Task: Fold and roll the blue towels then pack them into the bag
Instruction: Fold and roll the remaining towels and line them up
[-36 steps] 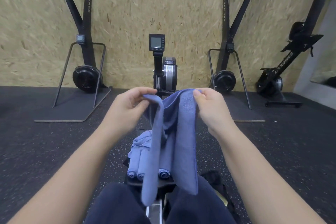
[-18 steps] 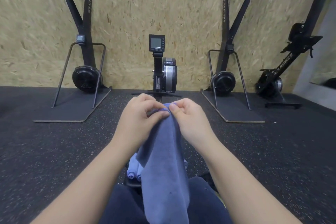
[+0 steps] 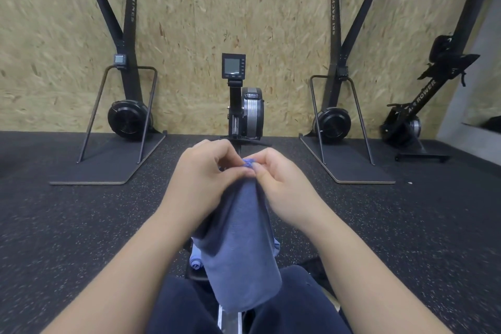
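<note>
- The left hand (image 3: 202, 179) and right hand (image 3: 282, 184) are meeting at chest height — both pinching the top edge of a folded blue towel (image 3: 241, 247) between curled fingers.
- The towel is hanging down over the lap.
- Rolled blue towels (image 3: 196, 262) are peeking out behind it — lying on the rowing machine (image 3: 245, 108) rail.

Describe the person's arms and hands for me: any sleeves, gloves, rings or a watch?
Both forearms are bare up to the frame edge, with no sleeves in view. The left hand and right hand wear no gloves, and no rings, watch or wristband show. Fingernails look short and plain. Dark navy trousers cover the legs below.
</note>
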